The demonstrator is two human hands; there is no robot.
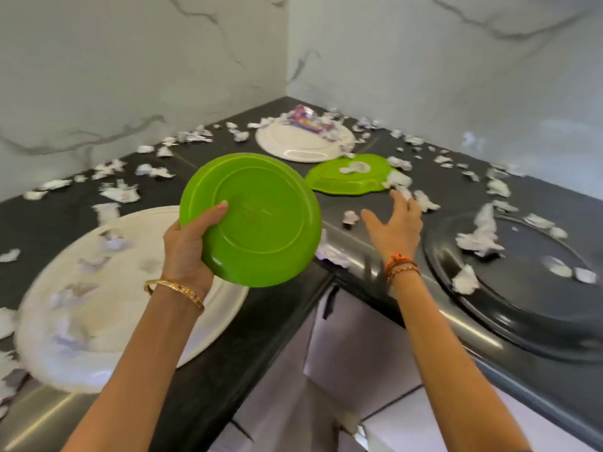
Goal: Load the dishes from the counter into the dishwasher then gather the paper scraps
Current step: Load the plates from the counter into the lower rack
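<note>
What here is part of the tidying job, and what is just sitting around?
Part of the job:
green plate in the left hand
leaf-shaped green plate
two white plates
black plate
paper scraps

Just lying about:
colourful wrapper

We find no text, brand, number or sign that we can read here. The underside of the green plate [257, 220], just beside the fingers [219, 210] of our left hand [186, 249], bears a faint raised mark, too blurred to make out. Well beyond our right hand [396, 230], a purple printed wrapper [305, 120] on the far white plate [303, 141] shows colours only, no legible letters.
</note>
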